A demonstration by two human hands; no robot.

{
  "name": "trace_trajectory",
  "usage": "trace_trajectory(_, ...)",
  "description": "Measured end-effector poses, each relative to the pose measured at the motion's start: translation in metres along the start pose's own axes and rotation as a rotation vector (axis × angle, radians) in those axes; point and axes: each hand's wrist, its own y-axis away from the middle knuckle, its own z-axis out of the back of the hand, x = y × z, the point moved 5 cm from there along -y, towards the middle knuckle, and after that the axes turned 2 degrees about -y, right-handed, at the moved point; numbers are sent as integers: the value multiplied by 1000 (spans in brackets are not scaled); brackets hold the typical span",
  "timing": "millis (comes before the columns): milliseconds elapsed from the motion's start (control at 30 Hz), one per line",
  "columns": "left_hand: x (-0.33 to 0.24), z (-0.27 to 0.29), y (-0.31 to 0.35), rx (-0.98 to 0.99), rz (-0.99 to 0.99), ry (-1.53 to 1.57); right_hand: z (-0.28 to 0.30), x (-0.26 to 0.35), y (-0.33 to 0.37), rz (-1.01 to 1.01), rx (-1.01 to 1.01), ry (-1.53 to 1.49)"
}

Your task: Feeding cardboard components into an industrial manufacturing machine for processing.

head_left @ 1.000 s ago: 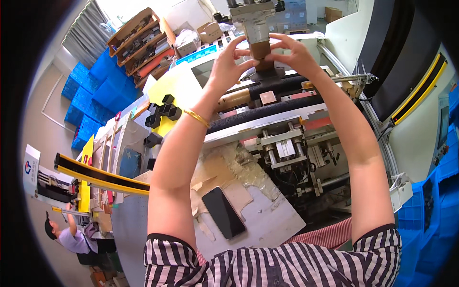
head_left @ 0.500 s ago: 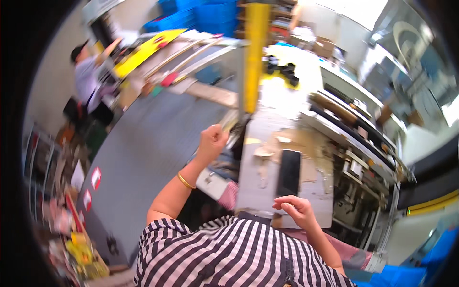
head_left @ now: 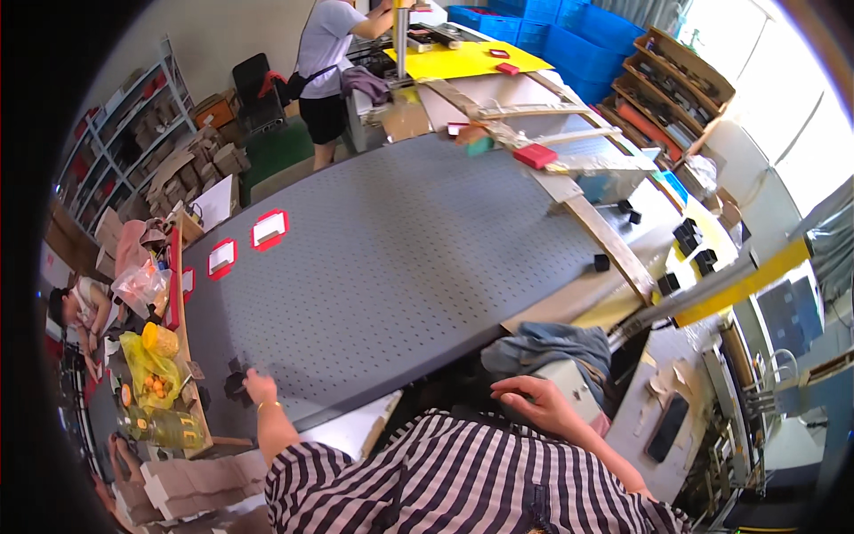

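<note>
Fingers [head_left: 509,390] of the right hand [head_left: 544,405] are loosely extended and released, just ahead of the striped shirt [head_left: 427,481]. Grip of the left hand [head_left: 261,388] cannot be told at this resolution. A large grey perforated tabletop [head_left: 400,249] spans the centre. Red-edged white flat pieces [head_left: 269,230] lie toward its left edge. A small black angular piece [head_left: 235,384] lies at its near-left corner, beside the left fingertips.

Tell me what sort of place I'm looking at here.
Probably a small workshop, perhaps for packaging: a broad grey dotted worktable with flat red-and-white pieces on it, stacked blue crates, and a crowded wooden shelf unit.
</note>
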Motion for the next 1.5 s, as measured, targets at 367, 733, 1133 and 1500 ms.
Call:
trace_trajectory(367, 81, 3, -56, 98, 151, 23, -50, 29, -77, 164, 237, 188)
trace_trajectory(733, -338, 117, 210, 1022, -996, 964, 12, 15, 41, 236, -155, 260)
trace_trajectory(1133, -421, 328, 671, 1057, -2501, 888, 108, -41, 326, 166, -921, 391)
trace_trajectory(1500, -460, 304, 865, 1186, -2689, 519, 185, -86, 470, 79, -1332, 335)
